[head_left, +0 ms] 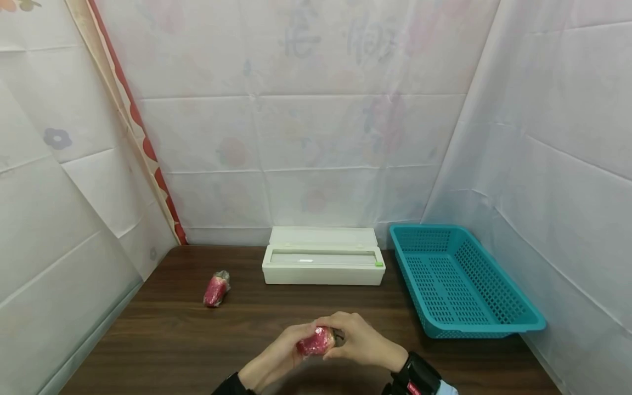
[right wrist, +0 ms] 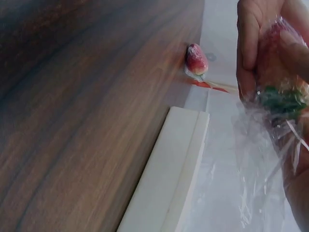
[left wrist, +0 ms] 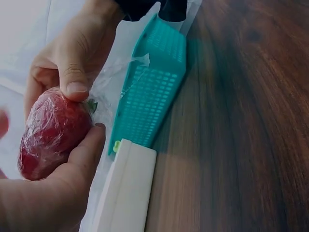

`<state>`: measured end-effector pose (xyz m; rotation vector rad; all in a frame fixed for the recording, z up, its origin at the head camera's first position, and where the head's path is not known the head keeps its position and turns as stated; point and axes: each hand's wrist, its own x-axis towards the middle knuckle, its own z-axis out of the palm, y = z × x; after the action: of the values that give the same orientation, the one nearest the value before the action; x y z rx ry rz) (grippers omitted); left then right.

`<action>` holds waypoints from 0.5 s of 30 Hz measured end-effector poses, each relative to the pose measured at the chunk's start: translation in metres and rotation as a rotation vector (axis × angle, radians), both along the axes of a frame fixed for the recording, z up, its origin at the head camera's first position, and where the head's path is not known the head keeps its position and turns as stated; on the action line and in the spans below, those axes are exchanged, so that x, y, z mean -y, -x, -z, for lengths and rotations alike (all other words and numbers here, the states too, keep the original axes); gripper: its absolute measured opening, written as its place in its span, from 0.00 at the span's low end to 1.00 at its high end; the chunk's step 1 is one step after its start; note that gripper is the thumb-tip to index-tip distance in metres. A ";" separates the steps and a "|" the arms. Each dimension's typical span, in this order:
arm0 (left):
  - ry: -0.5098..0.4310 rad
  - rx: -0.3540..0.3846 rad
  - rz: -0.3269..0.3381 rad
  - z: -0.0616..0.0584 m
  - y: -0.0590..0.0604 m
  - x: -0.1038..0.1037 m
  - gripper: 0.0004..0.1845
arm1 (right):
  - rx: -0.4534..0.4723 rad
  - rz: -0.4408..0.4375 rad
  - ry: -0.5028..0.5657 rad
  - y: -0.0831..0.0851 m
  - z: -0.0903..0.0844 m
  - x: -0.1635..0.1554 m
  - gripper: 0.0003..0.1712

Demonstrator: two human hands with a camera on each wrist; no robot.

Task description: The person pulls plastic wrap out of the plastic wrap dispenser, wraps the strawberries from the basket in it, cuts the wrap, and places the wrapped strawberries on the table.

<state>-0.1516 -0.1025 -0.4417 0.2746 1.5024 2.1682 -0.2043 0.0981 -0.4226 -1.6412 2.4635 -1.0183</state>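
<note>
Head view: both hands meet low at centre, above the near edge of the dark wooden table [head_left: 163,340]. Left hand [head_left: 276,356] cups a red fruit [head_left: 316,342] wrapped in clear film; right hand [head_left: 357,340] curls over its right end, fingers pinching there. A second wrapped red fruit [head_left: 216,289] lies on the table to the left, well apart. White film dispenser box [head_left: 323,263] sits at the back, lid open. Teal perforated basket [head_left: 456,280] at right: nothing visible in it.

Left wrist view: the fruit [left wrist: 50,137] is glossy deep red, film tight and wrinkled over it, a bit of green stem at its top. Left hand [left wrist: 58,193] holds it with the thumb pressed to its side; right hand [left wrist: 67,58] pinches the top with its thumb. Basket [left wrist: 154,82] and box [left wrist: 126,191] lie beyond.

Right wrist view: right hand [right wrist: 270,48] grips the fruit [right wrist: 277,41]; loose film [right wrist: 263,159] trails off the green stem end. The other fruit [right wrist: 196,59] lies far off beside the box [right wrist: 171,174].
</note>
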 end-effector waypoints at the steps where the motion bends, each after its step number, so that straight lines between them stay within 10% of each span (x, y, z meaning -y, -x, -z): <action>1: -0.006 -0.004 0.015 0.000 0.000 0.000 0.26 | 0.004 -0.009 -0.004 0.001 -0.001 0.000 0.33; 10: 0.071 0.010 -0.007 0.005 -0.004 -0.004 0.27 | 0.067 -0.035 -0.133 0.004 -0.007 -0.001 0.43; 15: 0.040 0.036 -0.111 0.007 -0.004 -0.008 0.30 | 0.049 0.196 -0.022 0.014 -0.005 -0.005 0.48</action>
<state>-0.1472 -0.0949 -0.4485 0.1404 1.5728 2.2134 -0.2179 0.1034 -0.4172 -1.3727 2.6336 -1.0321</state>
